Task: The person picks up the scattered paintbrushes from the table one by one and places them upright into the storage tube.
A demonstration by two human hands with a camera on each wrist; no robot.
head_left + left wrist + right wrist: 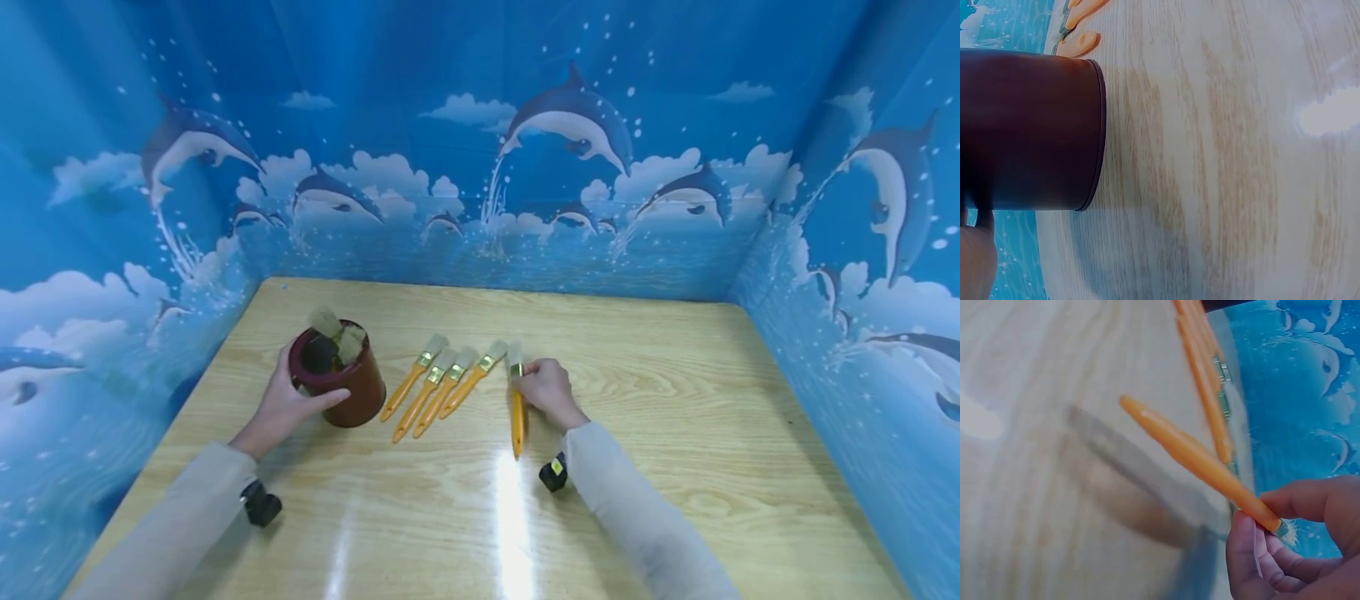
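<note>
A dark red-brown cylindrical holder point(358, 392) stands at the left of the table, with bristle heads of brushes point(349, 343) poking out of its top. My left hand point(288, 408) grips its side, thumb across the front; the left wrist view shows the holder's wall point(1029, 131) up close. Between thumb and fingers, my right hand point(547, 387) pinches a paintbrush point(517, 417) near its metal collar. In the right wrist view that orange handle point(1191, 456) is tilted above the table with its shadow below. Several more paintbrushes point(438, 387) lie side by side between the hands.
The light wood-grain table point(675, 417) spreads out to the right of the brushes. Blue dolphin-printed curtains point(420, 192) enclose its back and sides. A small black device point(553, 472) is at the right wrist, another point(261, 503) at the left. Glare marks the front of the tabletop.
</note>
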